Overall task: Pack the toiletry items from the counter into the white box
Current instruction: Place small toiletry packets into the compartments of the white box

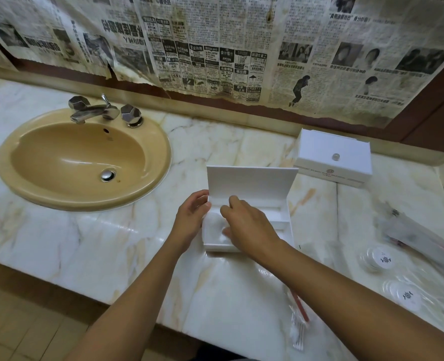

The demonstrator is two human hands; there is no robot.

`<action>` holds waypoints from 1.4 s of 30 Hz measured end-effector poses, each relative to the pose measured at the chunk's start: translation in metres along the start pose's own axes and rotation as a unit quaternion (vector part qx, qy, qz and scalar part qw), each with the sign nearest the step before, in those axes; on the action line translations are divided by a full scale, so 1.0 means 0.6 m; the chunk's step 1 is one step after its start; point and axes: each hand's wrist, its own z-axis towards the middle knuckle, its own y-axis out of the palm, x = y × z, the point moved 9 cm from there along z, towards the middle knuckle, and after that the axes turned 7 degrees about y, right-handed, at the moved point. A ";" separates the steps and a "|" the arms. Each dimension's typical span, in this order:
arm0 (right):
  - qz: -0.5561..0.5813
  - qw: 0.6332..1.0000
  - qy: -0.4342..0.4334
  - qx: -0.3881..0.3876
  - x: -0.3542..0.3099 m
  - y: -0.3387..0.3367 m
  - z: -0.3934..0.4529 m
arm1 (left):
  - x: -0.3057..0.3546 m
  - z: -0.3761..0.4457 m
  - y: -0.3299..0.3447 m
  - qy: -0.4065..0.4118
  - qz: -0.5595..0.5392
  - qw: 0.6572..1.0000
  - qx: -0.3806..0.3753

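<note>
Two hands are working at the white box (265, 204), which is sitting open on the counter (111, 230) to the right of the sink (83, 157), its lid standing upright behind the tray. The left hand (192, 217) is resting against the box's left wall, its fingers loosely curved along that edge. The right hand (246, 225) is reaching into the left compartment, its fingers (231, 204) bent downward over a round clear packet (217, 227) lying there; whether they are pinching it or only touching it is not showing.

Other toiletries are lying on the counter well apart from the box: two round packets (379, 259) with dark logos at the right, long clear-wrapped items (418, 238) blurred beyond them, and a red-handled item (300, 306) in clear wrap beside a packet of cotton swabs (299, 334) near the front edge. A second white box (332, 157), closed, with a small knob on top, is sitting behind, near the newspaper-covered wall (215, 48).
</note>
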 end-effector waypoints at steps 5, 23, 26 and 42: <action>0.042 0.991 -0.011 -0.124 -0.020 0.050 -0.038 | 0.000 0.002 -0.002 0.009 0.011 1.000 0.004; 0.026 0.997 -0.033 -0.063 -0.037 0.040 -0.035 | -0.003 0.001 0.002 -0.003 0.013 1.000 -0.005; 0.021 0.997 -0.053 -0.058 -0.041 0.052 -0.030 | -0.006 0.002 0.002 -0.006 0.014 1.000 -0.005; 0.041 0.994 -0.063 -0.083 -0.024 0.112 -0.029 | -0.001 0.000 0.005 -0.004 0.014 1.000 0.012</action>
